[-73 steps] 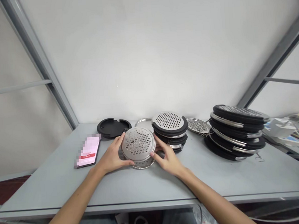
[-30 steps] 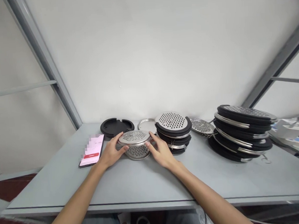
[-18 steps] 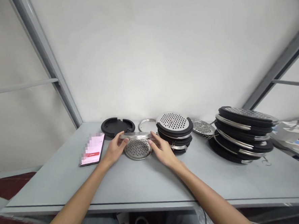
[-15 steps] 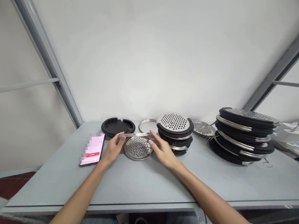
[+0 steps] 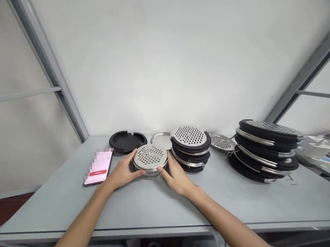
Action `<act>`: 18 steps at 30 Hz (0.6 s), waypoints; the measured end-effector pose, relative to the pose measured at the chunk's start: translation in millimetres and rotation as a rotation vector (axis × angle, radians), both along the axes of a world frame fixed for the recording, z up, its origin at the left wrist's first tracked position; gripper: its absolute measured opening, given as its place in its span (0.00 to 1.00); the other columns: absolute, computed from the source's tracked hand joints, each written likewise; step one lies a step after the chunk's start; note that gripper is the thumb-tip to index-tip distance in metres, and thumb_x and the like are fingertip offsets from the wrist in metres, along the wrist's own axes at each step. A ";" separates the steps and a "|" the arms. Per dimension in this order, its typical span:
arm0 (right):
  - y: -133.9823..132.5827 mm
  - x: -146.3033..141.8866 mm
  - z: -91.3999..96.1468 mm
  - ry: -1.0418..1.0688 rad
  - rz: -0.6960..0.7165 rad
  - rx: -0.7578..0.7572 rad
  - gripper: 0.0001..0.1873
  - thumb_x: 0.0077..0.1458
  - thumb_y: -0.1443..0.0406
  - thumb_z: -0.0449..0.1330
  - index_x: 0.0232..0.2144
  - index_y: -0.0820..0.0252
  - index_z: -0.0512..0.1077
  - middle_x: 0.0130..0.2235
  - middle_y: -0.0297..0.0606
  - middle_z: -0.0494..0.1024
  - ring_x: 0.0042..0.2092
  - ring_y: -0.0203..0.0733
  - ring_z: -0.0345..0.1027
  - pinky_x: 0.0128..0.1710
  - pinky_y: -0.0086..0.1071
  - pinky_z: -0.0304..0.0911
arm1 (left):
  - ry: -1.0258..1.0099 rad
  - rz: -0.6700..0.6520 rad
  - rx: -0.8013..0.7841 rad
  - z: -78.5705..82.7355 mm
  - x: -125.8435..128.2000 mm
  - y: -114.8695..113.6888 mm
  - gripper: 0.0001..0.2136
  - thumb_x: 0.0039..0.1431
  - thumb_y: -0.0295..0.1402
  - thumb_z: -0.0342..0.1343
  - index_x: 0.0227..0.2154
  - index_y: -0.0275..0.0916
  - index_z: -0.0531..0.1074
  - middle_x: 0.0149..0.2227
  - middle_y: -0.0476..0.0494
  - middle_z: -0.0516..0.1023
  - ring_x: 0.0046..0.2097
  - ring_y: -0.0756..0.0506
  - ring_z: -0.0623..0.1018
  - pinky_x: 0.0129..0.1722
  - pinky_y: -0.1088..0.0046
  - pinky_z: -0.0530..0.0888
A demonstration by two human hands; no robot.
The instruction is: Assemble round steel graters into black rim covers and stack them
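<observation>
Both my hands grip a round metal grater plate (image 5: pixel 150 156) with rows of punched holes, facing up and nearly level. My left hand (image 5: pixel 124 172) closes on its left edge, thumb at the front. On the right edge my right hand (image 5: pixel 178 173) holds it the same way, thumb on the front rim. Just beneath is a second round grater plate (image 5: pixel 150 173), mostly hidden, with only its front part showing. Whether the two touch, I cannot tell.
Behind my left hand lies a black round holder (image 5: pixel 127 141). A phone (image 5: pixel 99 166) lies at left. A metal ring (image 5: pixel 160 139), a stack of black-rimmed graters (image 5: pixel 191 148) and a loose grater plate (image 5: pixel 222 142) sit right of centre. A taller stack (image 5: pixel 267 150) stands farther right.
The held plate was edge-on above the plate on the table; now its perforated face shows and it covers most of the lower one. My hands have come down with it.
</observation>
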State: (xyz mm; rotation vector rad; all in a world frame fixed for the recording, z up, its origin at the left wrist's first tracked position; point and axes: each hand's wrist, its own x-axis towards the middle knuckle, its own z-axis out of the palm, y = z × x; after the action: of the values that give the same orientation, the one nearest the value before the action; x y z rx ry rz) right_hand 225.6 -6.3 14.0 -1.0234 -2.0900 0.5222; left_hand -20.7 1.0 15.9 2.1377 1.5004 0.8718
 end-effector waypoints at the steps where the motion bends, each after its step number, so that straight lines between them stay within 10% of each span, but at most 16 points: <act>1: 0.1 0.5 -0.1 -0.017 -0.006 0.014 0.36 0.64 0.55 0.49 0.67 0.64 0.41 0.66 0.51 0.54 0.66 0.47 0.49 0.65 0.43 0.48 | 0.011 0.018 0.013 -0.2 -0.8 0.1 0.46 0.48 0.54 0.62 0.65 0.40 0.52 0.65 0.37 0.60 0.64 0.34 0.62 0.62 0.54 0.60; 9: 4.4 6.0 -13.8 -0.256 -0.060 0.063 0.43 0.62 0.54 0.50 0.67 0.68 0.34 0.68 0.57 0.46 0.68 0.54 0.38 0.65 0.50 0.46 | 0.124 0.001 0.018 -9.5 -7.1 2.1 0.47 0.44 0.53 0.65 0.65 0.45 0.52 0.63 0.39 0.63 0.62 0.32 0.64 0.60 0.54 0.63; 18: -1.0 2.4 -10.3 -0.531 -0.140 0.077 0.38 0.62 0.53 0.49 0.64 0.75 0.50 0.65 0.63 0.52 0.67 0.60 0.44 0.62 0.51 0.52 | 0.165 -0.051 0.069 -10.5 -4.7 1.1 0.44 0.43 0.52 0.66 0.63 0.45 0.58 0.62 0.40 0.65 0.61 0.32 0.66 0.60 0.53 0.64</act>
State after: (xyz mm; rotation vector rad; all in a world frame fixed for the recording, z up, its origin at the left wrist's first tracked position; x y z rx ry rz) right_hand 227.9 -7.3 3.7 -1.3605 -2.4432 0.0992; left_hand -25.4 2.0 5.4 2.3374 1.5058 0.7558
